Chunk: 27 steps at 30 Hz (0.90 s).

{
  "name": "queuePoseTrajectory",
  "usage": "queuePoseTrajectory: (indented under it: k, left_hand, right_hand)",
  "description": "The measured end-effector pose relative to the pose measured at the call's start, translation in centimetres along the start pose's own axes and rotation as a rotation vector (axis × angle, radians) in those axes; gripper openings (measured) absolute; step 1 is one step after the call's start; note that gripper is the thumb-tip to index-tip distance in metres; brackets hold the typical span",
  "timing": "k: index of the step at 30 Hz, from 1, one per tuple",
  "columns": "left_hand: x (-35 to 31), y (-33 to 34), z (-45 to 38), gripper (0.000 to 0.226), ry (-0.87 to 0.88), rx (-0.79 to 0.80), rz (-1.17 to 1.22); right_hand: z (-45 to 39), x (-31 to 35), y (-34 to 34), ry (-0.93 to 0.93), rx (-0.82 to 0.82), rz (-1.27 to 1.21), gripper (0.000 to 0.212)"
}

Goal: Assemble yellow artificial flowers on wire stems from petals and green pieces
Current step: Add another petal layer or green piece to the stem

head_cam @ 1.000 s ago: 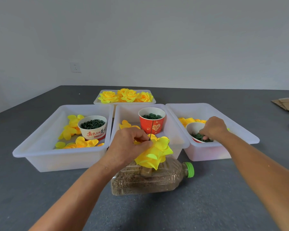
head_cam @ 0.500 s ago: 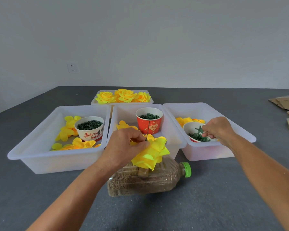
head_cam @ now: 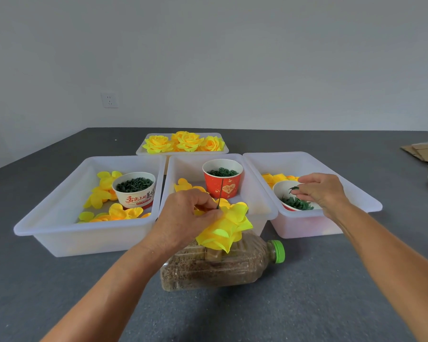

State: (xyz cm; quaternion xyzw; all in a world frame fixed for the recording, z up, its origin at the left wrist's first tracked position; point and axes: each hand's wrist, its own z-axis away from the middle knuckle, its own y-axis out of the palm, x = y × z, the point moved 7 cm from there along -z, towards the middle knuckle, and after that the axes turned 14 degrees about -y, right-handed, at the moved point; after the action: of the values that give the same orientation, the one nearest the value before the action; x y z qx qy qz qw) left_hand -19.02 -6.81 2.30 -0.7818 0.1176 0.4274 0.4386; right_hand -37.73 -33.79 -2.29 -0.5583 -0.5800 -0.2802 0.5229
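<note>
While a grain-filled bottle (head_cam: 220, 267) lies under it, the left hand (head_cam: 183, 218) pinches yellow petals (head_cam: 227, 225) on a wire (head_cam: 221, 193); the right hand (head_cam: 319, 191) pinches a green piece (head_cam: 294, 189) above its cup (head_cam: 282, 188).

Plain pale grey wall (head_cam: 232, 58), white socket (head_cam: 109, 99) low at left; dark grey tabletop (head_cam: 331, 280), evenly lit.

Left hand (head_cam: 183, 218) pinches yellow flower (head_cam: 225, 225); right hand (head_cam: 319, 191) pinches green piece (head_cam: 293, 189).
</note>
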Motion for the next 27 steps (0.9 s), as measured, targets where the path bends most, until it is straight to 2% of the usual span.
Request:
queuePoseTrajectory:
  k: [3,6,10,17,21,27]
  left_hand:
    - [0.0,0.0,0.0,0.006,-0.006,0.004,0.009]
    - [0.0,0.0,0.0,0.009,-0.006,0.011,0.015]
    - [0.1,0.0,0.0,0.013,0.005,0.011,0.010]
    - [0.0,-0.1,0.1,0.013,0.022,-0.002,0.011]
    - [-0.1,-0.2,0.2,0.006,0.031,0.000,0.007]
    - [0.0,-0.1,0.2,0.011,0.025,-0.006,0.015]
  right_hand:
    - [0.4,0.2,0.3,-0.035,0.028,0.027,0.032]
    - [1.2,1.3,0.0,-0.086,-0.031,0.049,0.024]
    - [2.6,5.7,0.2,-0.270,-0.121,-0.051,0.013]
    - [8.0,13.5,6.4,-0.511,0.019,-0.209,0.012]
    - [9.7,14.9,8.9,-0.527,0.091,-0.254,0.016]
    - [11.2,14.8,10.1,-0.488,0.149,-0.346,0.021]
